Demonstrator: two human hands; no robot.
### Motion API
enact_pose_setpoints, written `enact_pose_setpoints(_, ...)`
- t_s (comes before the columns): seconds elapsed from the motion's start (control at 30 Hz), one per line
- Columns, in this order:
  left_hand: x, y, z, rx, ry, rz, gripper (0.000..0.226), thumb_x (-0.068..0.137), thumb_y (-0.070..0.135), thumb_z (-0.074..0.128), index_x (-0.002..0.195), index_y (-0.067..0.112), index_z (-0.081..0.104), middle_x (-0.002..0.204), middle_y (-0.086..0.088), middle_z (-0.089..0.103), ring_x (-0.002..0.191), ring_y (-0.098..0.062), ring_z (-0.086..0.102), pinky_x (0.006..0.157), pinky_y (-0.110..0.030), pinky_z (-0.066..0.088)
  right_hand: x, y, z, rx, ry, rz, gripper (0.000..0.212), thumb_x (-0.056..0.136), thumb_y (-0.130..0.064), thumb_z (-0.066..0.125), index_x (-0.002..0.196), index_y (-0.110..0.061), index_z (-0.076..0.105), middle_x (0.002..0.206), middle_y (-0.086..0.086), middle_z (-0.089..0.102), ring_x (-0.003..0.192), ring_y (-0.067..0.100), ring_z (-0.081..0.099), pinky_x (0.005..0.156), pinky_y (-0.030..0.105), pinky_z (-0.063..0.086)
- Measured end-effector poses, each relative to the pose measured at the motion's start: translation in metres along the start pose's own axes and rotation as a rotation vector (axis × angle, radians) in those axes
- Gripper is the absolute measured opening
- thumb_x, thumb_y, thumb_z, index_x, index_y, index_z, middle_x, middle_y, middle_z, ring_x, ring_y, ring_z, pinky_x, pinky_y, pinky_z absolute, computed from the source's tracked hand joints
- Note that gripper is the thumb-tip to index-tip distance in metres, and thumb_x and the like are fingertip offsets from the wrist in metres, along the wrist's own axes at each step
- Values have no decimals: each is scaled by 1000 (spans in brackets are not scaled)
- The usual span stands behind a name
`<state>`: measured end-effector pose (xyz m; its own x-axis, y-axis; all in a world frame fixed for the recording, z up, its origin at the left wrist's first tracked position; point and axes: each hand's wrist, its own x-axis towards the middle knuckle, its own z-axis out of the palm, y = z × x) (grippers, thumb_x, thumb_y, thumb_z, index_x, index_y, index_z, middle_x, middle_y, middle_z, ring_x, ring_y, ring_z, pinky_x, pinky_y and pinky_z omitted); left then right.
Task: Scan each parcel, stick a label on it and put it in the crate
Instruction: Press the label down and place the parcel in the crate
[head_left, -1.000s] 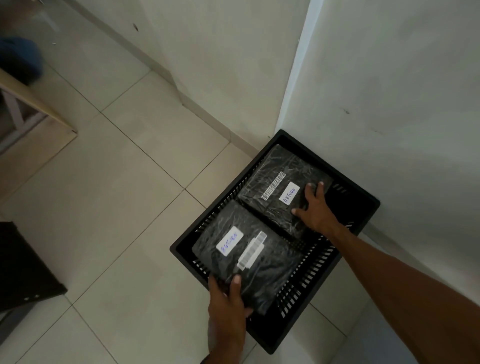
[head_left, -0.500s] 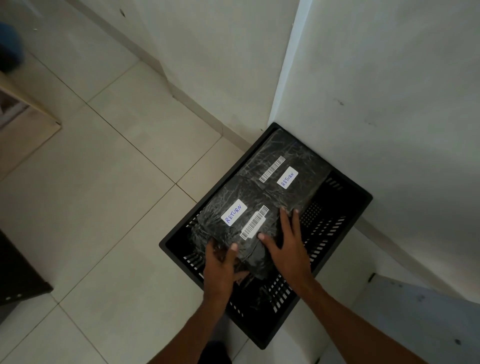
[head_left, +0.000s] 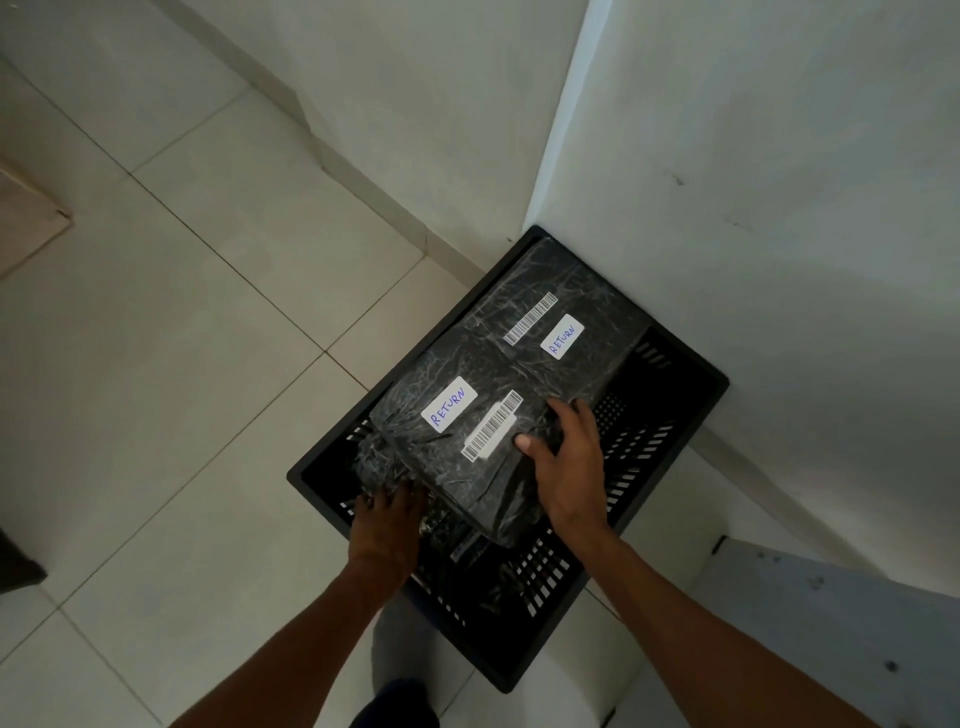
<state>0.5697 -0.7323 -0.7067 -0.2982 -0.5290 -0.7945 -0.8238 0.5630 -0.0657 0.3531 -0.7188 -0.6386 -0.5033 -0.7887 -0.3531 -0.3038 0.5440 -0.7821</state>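
Crate (head_left: 639, 467) first: black slatted plastic on the tiled floor, tucked tight into the wall corner. Two black film-wrapped parcels are inside, end to end. The far parcel (head_left: 571, 283) lies flat at the back. The near parcel (head_left: 447, 470) sits tilted, its near end raised off the crate's bottom and its far edge meeting the other; touching or overlapping, I cannot tell.

Right hand (head_left: 566, 467) grips the near parcel's right edge, thumb on top beside the barcode strip (head_left: 492, 426), fingers curled round the side. Left hand (head_left: 387, 525) is at the near-left corner, fingertips lost in the bunched wrap. Whether they hook under or just press, I cannot tell.

Handling call: this looks like a firm, boxy block that keeps its shape, probably moderate in weight. The crinkled film looks slick, though, and its slack ends would likely slide or tear. The opposite hard edges are the safer hold. Smallest detail: each parcel shows a white RETURN label (head_left: 449, 404) face up.
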Motion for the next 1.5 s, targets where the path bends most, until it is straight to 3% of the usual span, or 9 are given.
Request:
enact_pose_setpoints(0.2, 4, -13, -5, -59, 64, -22, 73, 99, 37, 51, 158, 25, 11, 159, -3, 27, 142, -30, 32, 112, -43, 34, -8, 1, 1, -5, 114, 30, 53, 89, -14, 72, 138, -25, 55, 119, -8, 38, 106, 5, 48, 99, 19, 37)
enact_pose_setpoints(0.47, 23, -27, -10, -378, 103, -217, 83, 86, 43, 71, 151, 31, 20, 156, -21, 13, 140, -42, 26, 109, -52, 41, -5, 3, 7, -67, 169, 54, 51, 90, -24, 72, 138, -26, 55, 117, -3, 37, 94, 10, 49, 87, 23, 42)
enact_pose_setpoints(0.6, 36, -36, -13, -489, 188, -255, 92, 83, 40, 75, 149, 10, 20, 145, -21, 38, 130, -38, 39, 98, -47, 47, -2, 7, 4, -46, 167, 59, 51, 90, -24, 72, 138, -24, 55, 118, 0, 39, 100, 14, 52, 91, 24, 43)
enact_pose_setpoints(0.8, 35, -40, -10, -253, 116, -344, 84, 75, 54, 78, 136, 8, 43, 128, -14, 55, 117, -29, 54, 91, -37, 47, -1, 5, 8, -57, 182, 69, 50, 91, -27, 71, 138, -25, 55, 123, 4, 40, 100, 16, 53, 92, 27, 43)
enact_pose_setpoints(0.97, 37, -45, -15, -809, 121, -281, 79, 88, 21, 71, 145, 0, 21, 129, -24, 55, 112, -36, 60, 87, -41, 52, -2, 4, 9, -72, 183, 69, 50, 91, -28, 70, 139, -25, 54, 122, 3, 39, 98, 15, 51, 91, 28, 43)
enact_pose_setpoints(1.1, 28, -53, -26, -797, 100, -238, 88, 90, 34, 69, 153, 5, 14, 134, -24, 51, 118, -38, 56, 94, -42, 51, -2, 1, 10, -82, 178, 70, 50, 91, -27, 70, 139, -24, 54, 122, 2, 38, 99, 15, 50, 93, 29, 45)
enact_pose_setpoints(1.23, 15, -50, -35, -659, 199, -281, 71, 93, 46, 60, 147, 10, 32, 130, -28, 48, 121, -46, 46, 99, -51, 46, -5, 2, 21, -108, 159, 33, 50, 93, -25, 69, 139, -22, 51, 127, 4, 35, 98, 14, 50, 93, 26, 45)
enact_pose_setpoints(1.4, -7, -53, -27, -1262, 528, -234, 31, 94, 25, 63, 121, 11, 56, 113, -13, 64, 96, -24, 66, 84, -42, 56, -9, 3, 40, -106, 157, 60, 58, 90, -26, 72, 132, -5, 38, 135, 12, 28, 97, 16, 47, 86, 19, 43)
enact_pose_setpoints(1.5, -26, -42, -9, -1234, 538, -151, 22, 90, 16, 67, 112, 14, 61, 112, -9, 61, 94, -19, 65, 81, -35, 58, -16, 8, 38, -102, 147, -11, 51, 87, -15, 75, 122, -8, 40, 132, 10, 27, 104, 20, 51, 87, 13, 44)
